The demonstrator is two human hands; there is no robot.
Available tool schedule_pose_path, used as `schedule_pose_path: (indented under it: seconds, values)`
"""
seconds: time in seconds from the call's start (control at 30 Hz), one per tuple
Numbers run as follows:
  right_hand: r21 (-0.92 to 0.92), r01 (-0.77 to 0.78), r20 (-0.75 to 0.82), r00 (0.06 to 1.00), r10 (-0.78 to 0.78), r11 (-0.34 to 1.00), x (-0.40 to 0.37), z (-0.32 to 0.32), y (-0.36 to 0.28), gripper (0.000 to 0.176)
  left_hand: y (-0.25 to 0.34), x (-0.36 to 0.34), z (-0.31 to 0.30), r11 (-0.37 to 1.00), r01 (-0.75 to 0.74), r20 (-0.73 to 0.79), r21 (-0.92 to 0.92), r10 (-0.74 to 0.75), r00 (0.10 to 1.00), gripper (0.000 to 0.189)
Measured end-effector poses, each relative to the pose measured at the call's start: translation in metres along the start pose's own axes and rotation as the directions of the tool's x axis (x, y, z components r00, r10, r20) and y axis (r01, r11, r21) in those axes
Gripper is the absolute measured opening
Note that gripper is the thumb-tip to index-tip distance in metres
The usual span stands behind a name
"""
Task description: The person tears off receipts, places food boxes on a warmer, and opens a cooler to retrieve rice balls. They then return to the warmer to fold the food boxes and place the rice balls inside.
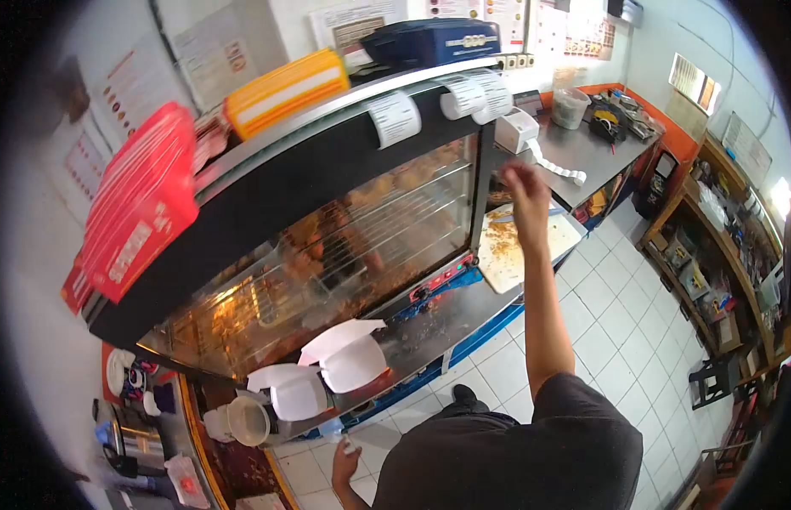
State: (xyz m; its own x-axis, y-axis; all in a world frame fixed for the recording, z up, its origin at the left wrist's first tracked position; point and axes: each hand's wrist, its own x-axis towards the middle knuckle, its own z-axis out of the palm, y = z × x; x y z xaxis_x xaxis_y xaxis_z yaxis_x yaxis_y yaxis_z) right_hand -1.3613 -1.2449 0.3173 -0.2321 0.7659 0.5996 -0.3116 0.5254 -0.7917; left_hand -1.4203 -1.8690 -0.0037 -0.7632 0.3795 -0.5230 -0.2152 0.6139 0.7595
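My right hand is stretched out at the right end of a glass food warmer. Its fingers are loosely spread beside the cabinet's corner frame, over a stained white cutting board, and it looks blurred and holds nothing. My left hand hangs low by my dark shirt, just below the counter's front edge. Something small and pale sits at its fingertips, too small to tell whether it is held. Two open white takeaway boxes lie on the steel ledge in front of the warmer.
Red, yellow and blue boxes lie on top of the warmer, with paper tickets hanging from its edge. A receipt printer and tub stand on the steel counter. Shelves line the right wall across the tiled floor.
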Motion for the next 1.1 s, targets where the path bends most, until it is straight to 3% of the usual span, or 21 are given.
schedule_pose_path:
  seconds: [0.03,0.1,0.23,0.27,0.37,0.43,0.47,0.53,0.7,1.1]
  values:
    - [0.012,0.049,-0.058,0.997,-0.048,0.999,0.023,-0.003,-0.021,0.026,0.003,0.004,0.009,1.000,-0.004,0.000,0.014,0.004,1.000,0.074]
    - [0.077,0.204,-0.076,0.977,-0.198,0.976,0.059,-0.002,-0.040,0.031,-0.003,0.009,0.025,0.945,0.098,0.072,0.313,-0.126,0.989,0.074]
    - [0.204,0.222,-0.012,0.974,-0.224,0.954,0.094,0.005,-0.031,0.035,-0.013,0.019,0.066,0.905,0.219,0.058,0.365,-0.257,0.965,0.070]
    - [0.285,0.179,0.021,0.981,-0.192,0.942,0.098,0.006,-0.018,0.036,-0.040,0.016,0.074,0.986,0.023,0.061,0.165,-0.034,0.998,0.068]
    - [0.408,0.148,0.073,0.978,-0.193,0.901,0.101,0.003,-0.007,0.035,-0.026,0.045,0.094,0.969,0.069,0.075,0.238,-0.089,0.993,0.058]
    - [0.369,0.113,0.109,0.980,-0.164,0.923,0.097,-0.003,-0.007,0.034,-0.020,0.024,0.109,0.998,0.053,0.073,0.024,-0.055,0.996,0.056]
    - [0.344,0.176,0.092,0.971,-0.219,0.923,0.098,-0.003,-0.003,0.032,-0.014,0.012,0.117,0.998,0.048,0.069,-0.051,-0.044,0.997,0.056]
    - [0.361,0.154,0.101,0.974,-0.202,0.920,0.091,-0.007,-0.009,0.031,-0.015,-0.001,0.133,0.990,0.076,0.066,-0.122,-0.069,0.995,0.055]
    - [0.503,0.062,0.155,0.975,-0.161,0.862,0.082,-0.013,-0.001,0.031,-0.017,-0.001,0.172,0.975,0.173,0.065,-0.137,-0.166,0.984,0.053]
    - [0.485,-0.075,0.219,0.975,-0.037,0.871,0.059,-0.028,-0.003,0.031,-0.007,0.017,0.195,0.982,0.151,0.058,-0.117,-0.145,0.988,0.049]
